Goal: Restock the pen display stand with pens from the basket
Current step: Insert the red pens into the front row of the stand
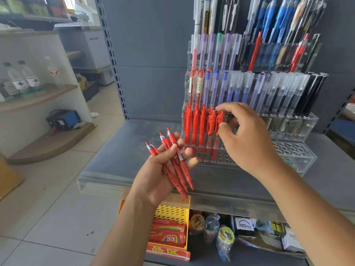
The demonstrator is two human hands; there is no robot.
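Head view: the right hand point(247, 137) is up against the stand, forefinger and thumb curled round the clip end of a red plastic click pen point(220, 120). That pen stands upright, tip down, at the right end of a row of like red pens point(195, 123), and looks nearly seated in its hole. The left hand point(159, 169) waits lower and to the left, apart from the stand. Its fingers are closed round a fanned bundle of three red click pens point(174, 164), button ends up.

The clear acrylic tiered pen display stand point(299, 158) sits on the grey metal shelf point(124, 150). Its upper tiers are full of blue, purple, frosted and black pens. The red row on a low tier holds about five, so I judge the restock partly done. Three pens in hand remain, and many round holes on the front tier to the right are bare.

A yellow perforated plastic basket point(172, 213) sits on the shelf below, but whether it is the pens' source cannot be told.
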